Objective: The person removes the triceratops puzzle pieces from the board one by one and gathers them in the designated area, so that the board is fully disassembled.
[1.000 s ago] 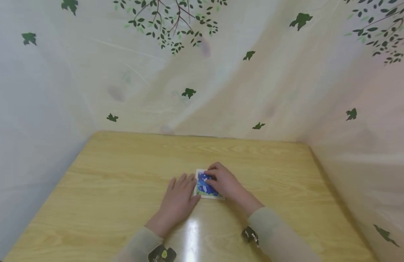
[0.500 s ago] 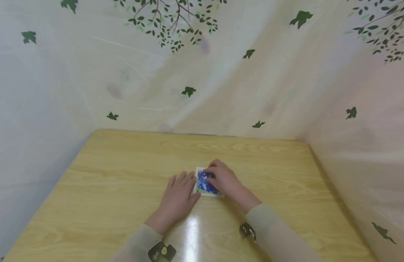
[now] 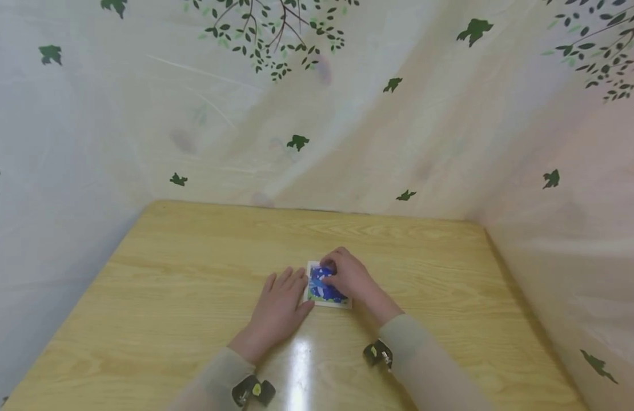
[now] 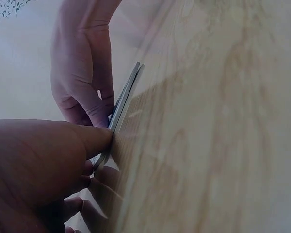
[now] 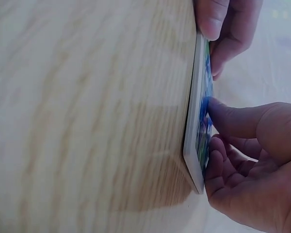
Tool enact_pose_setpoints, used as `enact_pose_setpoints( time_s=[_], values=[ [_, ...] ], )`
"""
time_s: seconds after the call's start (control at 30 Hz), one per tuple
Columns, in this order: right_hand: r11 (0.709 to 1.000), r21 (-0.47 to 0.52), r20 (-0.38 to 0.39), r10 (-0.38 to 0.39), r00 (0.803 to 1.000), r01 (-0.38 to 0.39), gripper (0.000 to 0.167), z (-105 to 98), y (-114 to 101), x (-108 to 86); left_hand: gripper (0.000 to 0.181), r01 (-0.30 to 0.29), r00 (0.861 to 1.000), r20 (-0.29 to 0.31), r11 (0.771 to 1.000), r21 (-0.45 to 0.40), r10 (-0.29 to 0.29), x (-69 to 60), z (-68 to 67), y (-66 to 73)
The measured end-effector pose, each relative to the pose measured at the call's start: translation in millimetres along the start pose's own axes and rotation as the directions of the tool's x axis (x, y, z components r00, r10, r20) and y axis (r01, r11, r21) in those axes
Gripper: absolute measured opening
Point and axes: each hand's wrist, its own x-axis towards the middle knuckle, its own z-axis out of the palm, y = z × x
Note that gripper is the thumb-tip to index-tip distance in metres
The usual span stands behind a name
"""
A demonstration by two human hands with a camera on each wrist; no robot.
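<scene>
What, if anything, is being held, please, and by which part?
The left hand touches the picture board at its left edge; the right hand touches its face, any pinch unclear.

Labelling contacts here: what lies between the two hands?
The white-bordered picture board, left hand at its edge, right hand partly over it; the head view shows this.

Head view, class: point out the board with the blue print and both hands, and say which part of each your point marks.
Board (image 3: 324, 293): head view, on its blue printed face.
Left hand (image 3: 279, 308): head view, on its back.
Right hand (image 3: 350, 279): head view, on its back.
</scene>
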Motion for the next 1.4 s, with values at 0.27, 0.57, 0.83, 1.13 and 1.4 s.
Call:
enact_pose_setpoints(
  time_s=[0.27,0.57,0.83,1.13,1.4],
  values=[
    [0.997,0.066,0.024,0.035,0.999,-0.037,0.033,1.9,-0.4,-0.5,0.062,0.004,1.0,0.015,1.0,0.006,-0.004,0.2,0.0,-0.3],
    [0.996,0.092,0.01,0.002,1.0,-0.003,0.039,1.0,3.8,-3.0,0.063,0.003,1.0,0.009,1.0,0.013,-0.003,-0.5,1.1,-1.8],
    [0.996,0.082,-0.005,-0.017,1.0,0.017,0.033,0.3,8.5,0.6,0.065,-0.002,1.0,-0.001,1.0,-0.002,0.002,1.8,4.3,-3.8],
    [0.991,0.127,-0.058,-0.026,0.998,0.033,0.016,3.5,6.2,0.7,0.057,-0.058,0.997,-0.055,0.997,-0.05,0.055,1.0,1.3,-2.9],
    [0.982,0.187,-0.056,0.046,0.997,-0.035,0.006,4.0,6.8,1.8,0.055,-0.125,0.992,0.017,0.99,0.059,0.125,-4.5,-6.3,1.1]
  ],
)
